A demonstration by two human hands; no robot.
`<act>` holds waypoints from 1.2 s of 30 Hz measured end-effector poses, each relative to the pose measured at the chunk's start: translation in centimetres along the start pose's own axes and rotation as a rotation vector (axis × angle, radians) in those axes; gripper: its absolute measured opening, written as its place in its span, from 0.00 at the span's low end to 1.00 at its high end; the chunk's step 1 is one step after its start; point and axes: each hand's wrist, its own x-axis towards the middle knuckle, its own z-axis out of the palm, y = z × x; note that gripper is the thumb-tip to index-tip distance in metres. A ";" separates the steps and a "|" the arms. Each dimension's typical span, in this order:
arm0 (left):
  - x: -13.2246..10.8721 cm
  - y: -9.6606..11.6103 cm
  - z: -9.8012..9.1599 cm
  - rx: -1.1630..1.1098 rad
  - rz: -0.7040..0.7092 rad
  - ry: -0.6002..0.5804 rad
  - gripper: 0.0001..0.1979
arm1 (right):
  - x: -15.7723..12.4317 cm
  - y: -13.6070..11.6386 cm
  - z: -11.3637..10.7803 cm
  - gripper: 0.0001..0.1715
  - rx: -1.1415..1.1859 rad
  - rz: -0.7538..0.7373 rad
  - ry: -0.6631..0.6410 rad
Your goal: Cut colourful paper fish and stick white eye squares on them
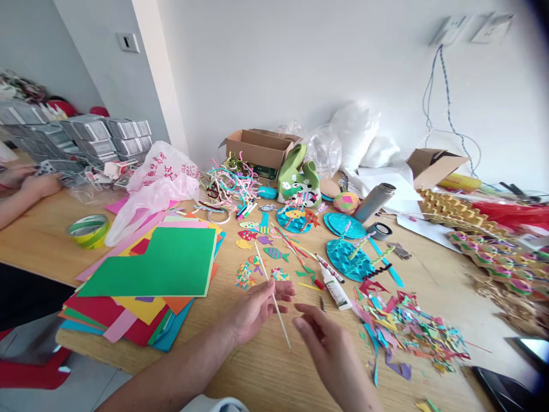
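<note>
**A thin stick held over a craft worktop**

The left hand (257, 310) pinches a thin wooden stick (263, 266) between thumb and fingertips, about midway along its length. The stick slants from near the paper fish down towards the front edge of the worktop (274, 366). The right hand (332, 346) lies just beside the stick's lower end, fingers loosely curled, grasping nothing. Whether it touches the stick cannot be told.

The step in hand appears to be readying the stick. Further handling would call for a steady pinch from both hands, since the stick is slender.

Counted:
- one stick
- one glue bottle (335, 289)
- three blue discs (346, 261)
- one tape roll (88, 230)
- one stack of coloured paper (167, 263), topped by a green sheet
- one heap of paper scraps (407, 332)
- two cardboard boxes (257, 147)
- one steel flask (375, 201)

Another person's hand (40, 184) rests at far left.
</note>
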 end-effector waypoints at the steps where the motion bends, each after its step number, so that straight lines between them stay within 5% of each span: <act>1: 0.0 -0.1 0.1 -0.001 0.002 -0.004 0.22 | 0.4 -0.8 0.7 0.19 0.050 -0.015 -0.062; 7: -0.1 0.1 0.1 0.035 -0.024 -0.001 0.23 | 1.2 -2.3 2.4 0.16 0.161 0.006 -0.147; 11: 0.1 0.6 -0.2 0.022 -0.016 0.022 0.30 | 1.3 -1.0 0.4 0.19 0.178 0.038 -0.029; 14: 0.2 1.0 -0.6 0.081 -0.027 0.068 0.25 | 2.3 0.4 -2.3 0.20 -0.009 0.082 0.126; 17: 0.5 1.2 -1.1 0.135 -0.049 0.140 0.16 | 4.8 1.2 -4.8 0.19 -0.329 0.165 0.175; 21: 0.9 1.0 -1.5 0.084 -0.037 0.155 0.17 | 9.9 1.2 -6.0 0.18 -0.683 0.322 0.080; 27: 0.9 1.1 -1.4 -0.008 0.020 0.043 0.19 | 16.3 1.9 -4.8 0.17 -0.749 0.406 0.044; 36: 1.0 0.9 -1.6 -0.024 0.007 -0.048 0.18 | 20.2 2.0 -4.1 0.19 -0.763 0.412 0.037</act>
